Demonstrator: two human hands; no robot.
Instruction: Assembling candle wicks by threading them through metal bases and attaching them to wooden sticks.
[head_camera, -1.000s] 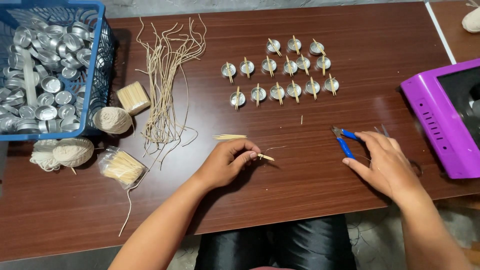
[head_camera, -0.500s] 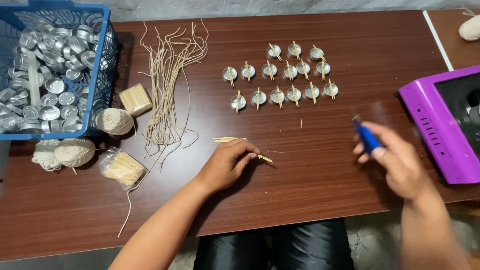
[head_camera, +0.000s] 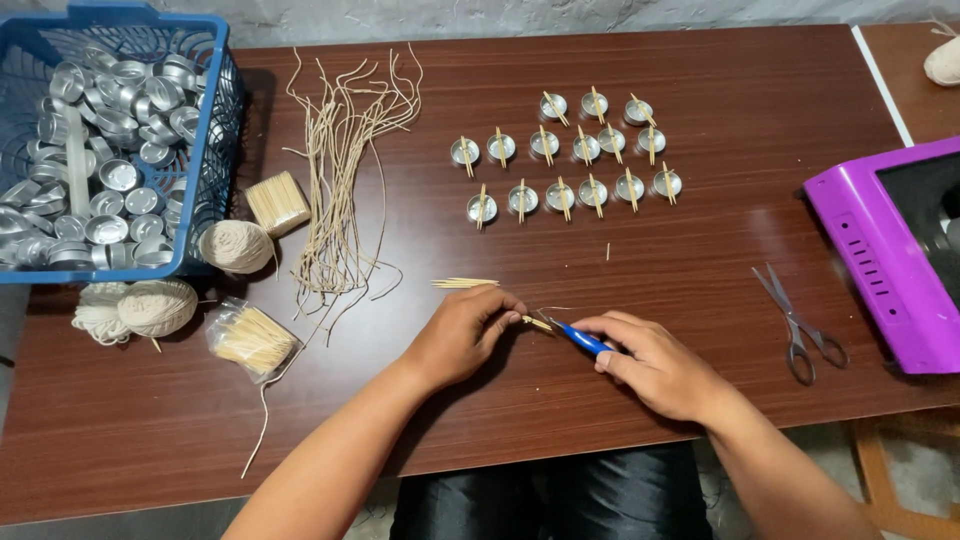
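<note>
My left hand (head_camera: 465, 335) pinches a thin wooden stick (head_camera: 537, 323) against the brown table (head_camera: 700, 60) near its front edge. My right hand (head_camera: 655, 362) grips a small blue-handled tool (head_camera: 580, 340), whose tip meets the stick's end. A few loose sticks (head_camera: 465, 283) lie just beyond my left hand. Farther back stand several small metal cups (head_camera: 560, 160) in rows, each with a stick across it. A bundle of cut tan strings (head_camera: 340, 170) lies to the left of them.
A blue basket (head_camera: 215, 140) full of empty metal cups sits at the far left. Balls of twine (head_camera: 160, 305), a bag of sticks (head_camera: 250, 340) and a stick bundle (head_camera: 277, 202) lie near it. Grey scissors (head_camera: 800, 325) and a purple box (head_camera: 880, 250) are at right.
My right hand picked up the blue-handled tool from the right side and brought it left to the stick in my left hand. The left hand stayed put.
</note>
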